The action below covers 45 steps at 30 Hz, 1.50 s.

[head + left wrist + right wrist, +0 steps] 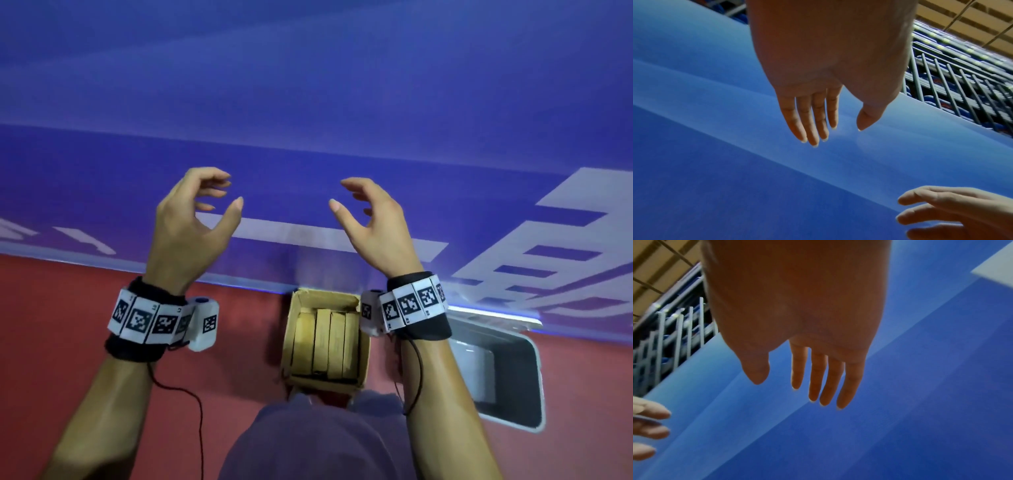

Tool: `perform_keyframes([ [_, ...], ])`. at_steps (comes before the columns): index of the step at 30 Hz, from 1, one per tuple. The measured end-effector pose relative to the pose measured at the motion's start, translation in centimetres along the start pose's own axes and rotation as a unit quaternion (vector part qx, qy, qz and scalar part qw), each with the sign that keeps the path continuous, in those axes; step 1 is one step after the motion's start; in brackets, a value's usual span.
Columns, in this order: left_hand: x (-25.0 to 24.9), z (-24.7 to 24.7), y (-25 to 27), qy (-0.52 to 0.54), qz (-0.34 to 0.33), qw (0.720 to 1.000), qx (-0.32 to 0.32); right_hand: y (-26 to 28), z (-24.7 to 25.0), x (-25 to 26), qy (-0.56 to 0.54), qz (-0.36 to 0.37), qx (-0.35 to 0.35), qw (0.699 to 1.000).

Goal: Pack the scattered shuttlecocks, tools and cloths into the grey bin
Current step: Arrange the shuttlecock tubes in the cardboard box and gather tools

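— Now, where is your grey bin?
— On the red floor, against the foot of the blue board, just right of the cardboard box with its upright brown packs.
— And your hands?
— Your left hand and right hand are raised before the board, apart, fingers loosely curved, holding nothing, touching nothing.

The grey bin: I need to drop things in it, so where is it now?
In the head view the grey bin sits low on the right on the red floor, beside the cardboard box, below the raised right hand.
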<state>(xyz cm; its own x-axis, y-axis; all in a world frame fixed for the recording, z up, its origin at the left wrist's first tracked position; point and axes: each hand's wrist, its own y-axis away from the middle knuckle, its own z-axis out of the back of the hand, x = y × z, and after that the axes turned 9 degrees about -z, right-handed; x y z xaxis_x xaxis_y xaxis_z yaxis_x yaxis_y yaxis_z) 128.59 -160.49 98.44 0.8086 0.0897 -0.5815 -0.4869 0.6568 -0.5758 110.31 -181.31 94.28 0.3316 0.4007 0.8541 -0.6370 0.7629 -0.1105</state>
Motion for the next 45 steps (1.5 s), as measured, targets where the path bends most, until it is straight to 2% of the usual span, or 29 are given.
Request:
perform_keyframes([
  [7,-3.7,5.3,8.4,-0.119,0.117,0.982,-0.093,0.9,-5.9,4.5,-0.044,0.117,0.167,0.978],
  [10,-7.0,8.1,13.5,-0.17,0.174,0.961,-0.135,3.9,-9.0,6.5,-0.089,0.141,0.256,0.952],
  [13,-10.6,10.7,18.9,-0.218,0.249,0.928,-0.171,8.5,-12.4,8.5,-0.11,0.175,0.343,0.916],
  [19,-17.8,16.4,30.3,-0.312,0.353,0.846,-0.252,19.5,-17.0,14.1,-0.141,0.268,0.475,0.827],
  [23,-22.3,19.9,39.2,-0.361,0.4,0.78,-0.317,28.8,-19.9,18.2,-0.146,0.31,0.559,0.755],
  [25,-23.7,20.9,42.8,-0.373,0.415,0.758,-0.339,32.5,-21.3,19.8,-0.138,0.325,0.59,0.726],
  [28,-27.2,23.5,50.2,-0.395,0.449,0.709,-0.375,41.4,-24.0,22.4,-0.136,0.356,0.637,0.671],
  [36,-36.5,30.2,69.7,-0.434,0.558,0.582,-0.402,65.6,-29.7,27.5,-0.134,0.387,0.729,0.549],
  [40,-40.1,30.8,77.2,-0.427,0.601,0.522,-0.429,74.8,-31.9,28.4,-0.12,0.407,0.763,0.488],
  [45,-42.7,30.9,83.9,-0.413,0.651,0.44,-0.46,84.7,-35.3,29.3,-0.095,0.419,0.798,0.423],
])
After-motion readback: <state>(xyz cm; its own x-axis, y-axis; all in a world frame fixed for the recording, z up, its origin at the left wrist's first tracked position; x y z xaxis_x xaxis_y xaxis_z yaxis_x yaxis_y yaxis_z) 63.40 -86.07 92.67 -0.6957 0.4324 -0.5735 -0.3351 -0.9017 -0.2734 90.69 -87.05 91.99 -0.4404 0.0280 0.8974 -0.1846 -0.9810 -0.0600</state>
